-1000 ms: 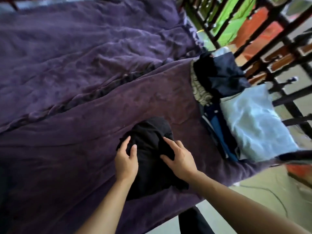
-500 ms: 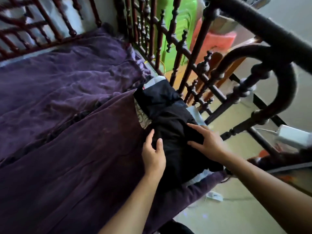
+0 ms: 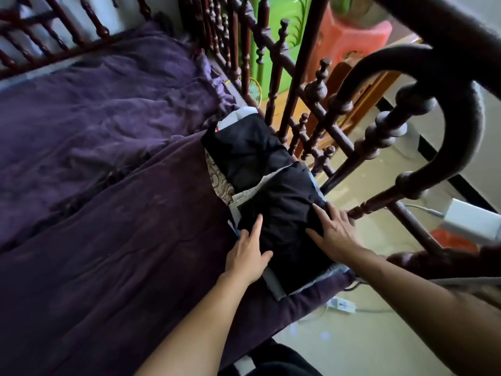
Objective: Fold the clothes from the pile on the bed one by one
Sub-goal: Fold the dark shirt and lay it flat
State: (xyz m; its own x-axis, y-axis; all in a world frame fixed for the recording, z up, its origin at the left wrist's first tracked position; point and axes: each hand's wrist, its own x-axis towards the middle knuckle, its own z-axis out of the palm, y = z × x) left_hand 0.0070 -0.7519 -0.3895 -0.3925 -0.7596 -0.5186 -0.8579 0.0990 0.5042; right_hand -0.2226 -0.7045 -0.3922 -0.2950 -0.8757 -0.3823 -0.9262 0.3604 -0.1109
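Note:
A folded black garment (image 3: pixel 284 213) lies on top of a stack of folded clothes (image 3: pixel 244 147) at the bed's right edge, beside the wooden railing. My left hand (image 3: pixel 248 256) rests flat on the garment's left edge, fingers spread. My right hand (image 3: pixel 334 234) presses flat on its right side, fingers apart. Neither hand grips the cloth. Under the black garment, light blue and grey fabric edges (image 3: pixel 273 283) stick out. A patterned beige cloth (image 3: pixel 219 183) shows at the stack's left side.
The purple bedspread (image 3: pixel 108 185) covers the bed to the left. A dark turned-wood railing (image 3: pixel 320 126) runs close along the stack's right side. A white charger with its cable (image 3: pixel 471 221) hangs at right. Green and pink plastic stools (image 3: pixel 352 31) stand beyond the railing.
The black folded garment went from the middle of the bedspread rightward onto the stack of clothes. Both hands came with it and now lie flat on it.

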